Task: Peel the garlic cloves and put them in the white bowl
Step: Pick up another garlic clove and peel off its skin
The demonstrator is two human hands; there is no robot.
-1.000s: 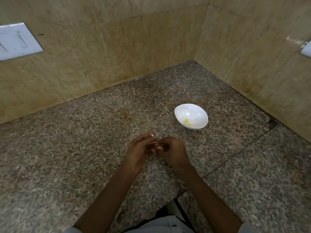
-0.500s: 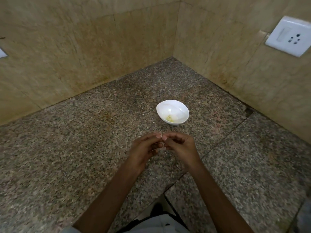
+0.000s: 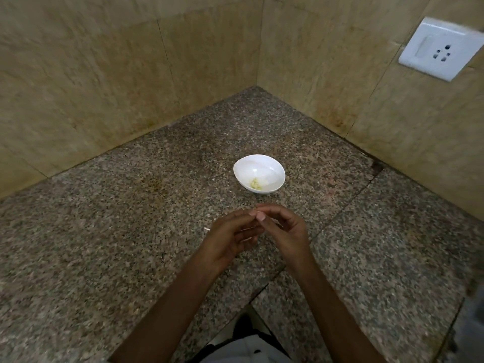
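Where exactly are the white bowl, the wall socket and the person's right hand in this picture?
white bowl (image 3: 263,166), head view, bare inner wall at the far side.
wall socket (image 3: 440,48), head view, middle of its white plate.
right hand (image 3: 289,231), head view, middle of the hand.

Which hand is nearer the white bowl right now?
Right. The right hand is just short of the white bowl, directly on its near side; the left hand lies further left and nearer the person.
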